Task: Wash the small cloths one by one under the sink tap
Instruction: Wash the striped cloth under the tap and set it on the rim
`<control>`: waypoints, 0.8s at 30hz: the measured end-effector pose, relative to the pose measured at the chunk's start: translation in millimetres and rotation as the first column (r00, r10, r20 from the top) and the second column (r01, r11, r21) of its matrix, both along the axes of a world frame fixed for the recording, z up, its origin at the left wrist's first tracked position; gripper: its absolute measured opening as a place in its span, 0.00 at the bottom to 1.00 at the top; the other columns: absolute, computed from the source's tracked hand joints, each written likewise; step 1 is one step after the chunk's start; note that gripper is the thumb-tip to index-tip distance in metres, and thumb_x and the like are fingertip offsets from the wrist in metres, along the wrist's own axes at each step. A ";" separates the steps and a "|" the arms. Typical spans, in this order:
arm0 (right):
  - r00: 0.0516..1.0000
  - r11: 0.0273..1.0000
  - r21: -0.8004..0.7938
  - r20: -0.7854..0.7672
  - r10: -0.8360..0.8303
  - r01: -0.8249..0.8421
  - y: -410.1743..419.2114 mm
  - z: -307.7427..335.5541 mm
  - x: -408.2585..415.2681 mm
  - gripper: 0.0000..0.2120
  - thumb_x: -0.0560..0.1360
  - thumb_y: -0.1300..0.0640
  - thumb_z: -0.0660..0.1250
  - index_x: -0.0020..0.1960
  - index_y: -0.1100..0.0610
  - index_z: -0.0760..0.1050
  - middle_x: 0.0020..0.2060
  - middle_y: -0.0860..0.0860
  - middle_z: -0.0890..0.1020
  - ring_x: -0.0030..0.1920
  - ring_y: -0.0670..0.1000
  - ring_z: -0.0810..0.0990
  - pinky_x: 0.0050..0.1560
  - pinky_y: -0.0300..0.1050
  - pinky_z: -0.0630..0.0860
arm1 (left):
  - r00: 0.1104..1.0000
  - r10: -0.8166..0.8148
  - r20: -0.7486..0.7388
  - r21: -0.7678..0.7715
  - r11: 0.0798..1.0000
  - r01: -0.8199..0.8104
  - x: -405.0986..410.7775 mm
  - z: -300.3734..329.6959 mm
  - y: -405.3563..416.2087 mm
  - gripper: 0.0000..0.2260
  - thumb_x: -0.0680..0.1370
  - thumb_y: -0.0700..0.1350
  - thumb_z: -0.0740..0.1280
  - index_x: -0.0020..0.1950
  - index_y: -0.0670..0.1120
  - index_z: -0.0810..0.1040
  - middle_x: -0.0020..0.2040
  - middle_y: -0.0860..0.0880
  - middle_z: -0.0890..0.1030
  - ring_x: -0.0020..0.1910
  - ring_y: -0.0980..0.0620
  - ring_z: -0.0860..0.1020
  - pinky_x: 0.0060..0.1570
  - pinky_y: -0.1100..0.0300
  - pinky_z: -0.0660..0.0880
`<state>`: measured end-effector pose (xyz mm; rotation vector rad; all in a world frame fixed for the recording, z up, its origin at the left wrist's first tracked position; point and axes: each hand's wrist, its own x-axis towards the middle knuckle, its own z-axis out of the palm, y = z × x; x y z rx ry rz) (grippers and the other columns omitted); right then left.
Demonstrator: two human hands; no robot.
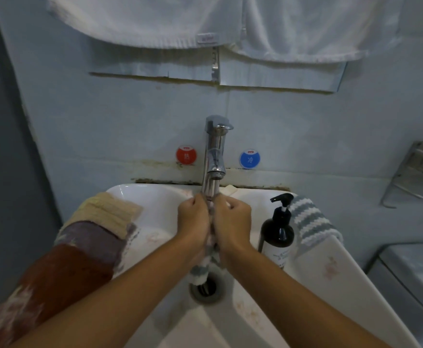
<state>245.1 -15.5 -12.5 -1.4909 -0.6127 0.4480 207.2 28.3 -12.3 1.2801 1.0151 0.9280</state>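
Under the chrome tap, water runs onto a grey-and-white striped cloth. My left hand and my right hand grip it between them, knuckles close together, over the white sink. The cloth's lower end hangs above the drain. On the sink's left rim lie a beige cloth, a purple cloth and a red-brown cloth. A second striped cloth is draped over the right rim.
A dark pump bottle stands on the right rim beside my right hand. White towels hang above a mirror edge. A metal wall rack is at the right, and a toilet tank below it.
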 end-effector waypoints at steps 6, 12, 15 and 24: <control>0.999 0.989 -0.143 0.042 -0.026 0.032 -2.5 1.4 18.7 0.17 0.81 0.49 0.62 0.36 0.56 0.73 0.34 0.57 0.79 0.36 0.56 0.81 0.44 0.56 0.81 | 0.984 0.171 0.041 0.226 0.958 -0.176 -16.8 15.4 13.0 0.19 0.82 0.52 0.61 0.36 0.43 0.74 0.34 0.43 0.76 0.36 0.44 0.76 0.41 0.52 0.74; 0.949 0.949 -0.294 0.251 0.191 -0.114 -7.4 18.9 35.7 0.09 0.82 0.52 0.59 0.50 0.57 0.73 0.45 0.55 0.80 0.45 0.56 0.81 0.45 0.54 0.82 | 0.998 0.053 -0.030 0.236 0.971 -0.044 -26.3 26.3 25.9 0.18 0.79 0.52 0.66 0.47 0.37 0.81 0.43 0.36 0.82 0.37 0.47 0.78 0.42 0.52 0.79; 0.938 0.925 -0.250 0.128 0.323 -0.285 -10.3 26.9 38.0 0.12 0.80 0.59 0.56 0.58 0.59 0.76 0.51 0.54 0.80 0.46 0.51 0.78 0.42 0.44 0.75 | 0.994 -0.081 -0.068 0.241 0.966 0.096 -33.0 30.7 28.4 0.10 0.78 0.50 0.68 0.43 0.46 0.83 0.42 0.42 0.84 0.40 0.47 0.81 0.42 0.55 0.79; 0.933 0.927 -0.149 0.058 0.356 -0.344 -6.3 26.0 48.2 0.06 0.74 0.63 0.61 0.42 0.62 0.76 0.42 0.57 0.79 0.44 0.54 0.78 0.53 0.52 0.76 | 0.935 -0.286 -0.210 0.279 0.899 0.337 -44.4 34.3 42.0 0.23 0.75 0.58 0.69 0.47 0.37 0.82 0.40 0.41 0.83 0.38 0.48 0.79 0.42 0.56 0.75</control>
